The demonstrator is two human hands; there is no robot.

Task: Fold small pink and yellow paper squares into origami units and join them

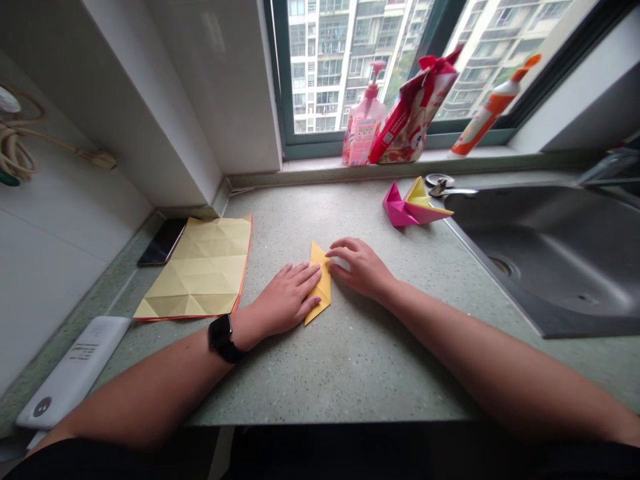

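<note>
A folded piece of yellow-orange origami paper (324, 283) lies flat on the speckled counter in front of me, pointed at its far and near ends. My left hand (285, 297) rests palm down over its left side, fingers stretched across the paper. At its right edge is my right hand (361, 267), with curved fingers that are apart; the fingertips are at or just beside the edge, and I cannot tell whether they touch. A pink and yellow folded paper model (411, 208) stands farther back on the right.
Creased yellow sheets (200, 267) lie to the left, beside a dark phone (163, 241) and a white power bank (75, 370). A steel sink (555, 267) bounds the right side. A pink pump bottle (363, 127), red bag (417, 117) and orange-white bottle (487, 113) stand on the windowsill.
</note>
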